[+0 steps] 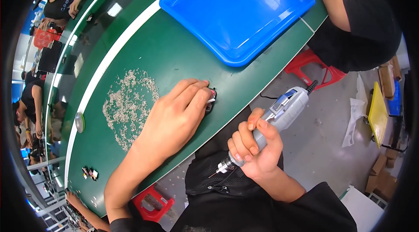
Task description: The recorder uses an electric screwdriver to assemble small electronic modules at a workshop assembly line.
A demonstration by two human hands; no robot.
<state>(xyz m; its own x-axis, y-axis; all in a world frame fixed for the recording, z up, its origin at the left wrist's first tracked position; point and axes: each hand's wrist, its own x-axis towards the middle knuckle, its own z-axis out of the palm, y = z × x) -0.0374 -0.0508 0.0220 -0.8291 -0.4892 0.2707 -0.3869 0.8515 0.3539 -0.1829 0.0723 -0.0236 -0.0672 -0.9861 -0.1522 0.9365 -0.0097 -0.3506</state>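
My right hand (259, 147) is wrapped round a grey electric screwdriver (289, 109), its thin bit pointing down and left over my lap and a dark cord leaving its upper end. On the green table, my left hand (176, 114) has its fingers bent over a small black device (212, 101) near the edge. Most of that device is hidden under the fingers, so its kind does not show. Just left of this hand lies a wide scatter of tiny silver screws (128, 105).
A large blue tray (235, 53) sits at the far side. Some small dark parts (90, 173) and a round green-rimmed container (80, 122) are at the left. Another person (362, 26) sits at the right, by a red stool (312, 67). A second red stool (153, 203) stands below.
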